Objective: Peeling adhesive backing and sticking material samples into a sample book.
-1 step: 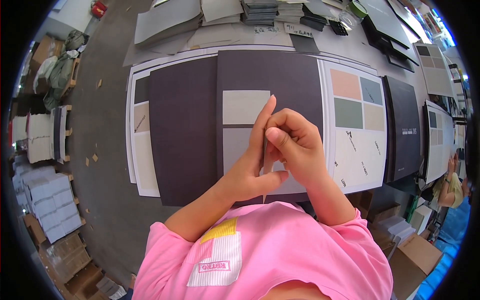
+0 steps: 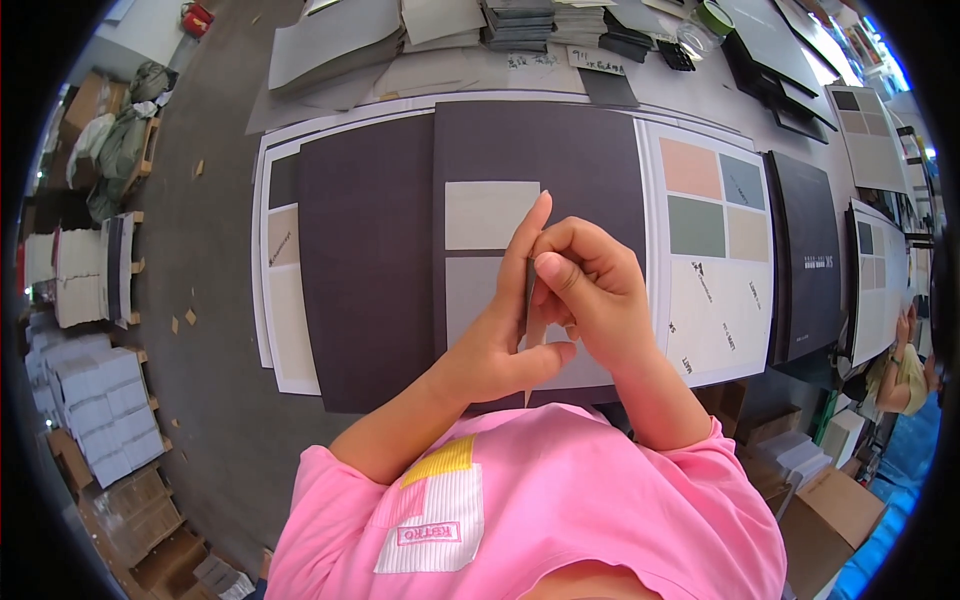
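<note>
Over a dark board (image 2: 540,140), we pinch a thin sheet (image 2: 535,327) in our right grip (image 2: 592,280), our left grip (image 2: 508,322) spread alongside.

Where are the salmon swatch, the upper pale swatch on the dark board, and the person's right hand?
Salmon swatch (image 2: 690,166): head view, middle of its face.
Upper pale swatch (image 2: 488,215): head view, middle of its uncovered face.
Right hand (image 2: 597,287): head view, middle of the hand.

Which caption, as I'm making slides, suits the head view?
Right hand pinches thin edge-on sheet against open left hand over dark rectangular panel.
</note>
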{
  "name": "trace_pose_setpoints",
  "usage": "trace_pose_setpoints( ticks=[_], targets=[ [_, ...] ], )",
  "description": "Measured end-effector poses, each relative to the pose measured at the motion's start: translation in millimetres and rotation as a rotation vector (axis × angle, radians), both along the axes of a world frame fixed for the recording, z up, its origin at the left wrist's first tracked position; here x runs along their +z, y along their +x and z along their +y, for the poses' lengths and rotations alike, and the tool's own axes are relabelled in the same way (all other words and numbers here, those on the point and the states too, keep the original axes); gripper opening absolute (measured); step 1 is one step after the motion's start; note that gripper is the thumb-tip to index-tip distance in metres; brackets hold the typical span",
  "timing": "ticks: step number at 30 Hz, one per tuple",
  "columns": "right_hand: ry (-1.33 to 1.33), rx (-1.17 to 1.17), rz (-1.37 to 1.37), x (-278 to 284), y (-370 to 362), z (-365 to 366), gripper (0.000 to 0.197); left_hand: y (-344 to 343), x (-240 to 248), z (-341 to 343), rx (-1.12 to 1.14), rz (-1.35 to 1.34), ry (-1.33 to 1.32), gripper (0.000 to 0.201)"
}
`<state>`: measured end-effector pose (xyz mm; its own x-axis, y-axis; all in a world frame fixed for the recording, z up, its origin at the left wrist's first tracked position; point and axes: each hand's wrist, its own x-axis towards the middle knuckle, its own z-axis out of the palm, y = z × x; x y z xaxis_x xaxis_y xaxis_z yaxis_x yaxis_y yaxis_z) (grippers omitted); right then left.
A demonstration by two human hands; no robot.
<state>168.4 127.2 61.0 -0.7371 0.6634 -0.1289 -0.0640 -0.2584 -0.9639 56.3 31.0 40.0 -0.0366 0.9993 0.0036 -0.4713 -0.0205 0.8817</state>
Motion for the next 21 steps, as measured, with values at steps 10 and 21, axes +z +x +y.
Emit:
trace_pose_setpoints(
  ticks=[10, 21],
  targets=[
    [0.144, 0.01, -0.092, 13, 10, 3, 0.01, -7, -12, 4, 0.072, 0.293, 0.092, 0.107],
    [0.309, 0.007, -0.258, 23, 9, 2, 0.007, -11, -14, 5, 0.152, 0.689, 0.071, 0.094]
  ],
)
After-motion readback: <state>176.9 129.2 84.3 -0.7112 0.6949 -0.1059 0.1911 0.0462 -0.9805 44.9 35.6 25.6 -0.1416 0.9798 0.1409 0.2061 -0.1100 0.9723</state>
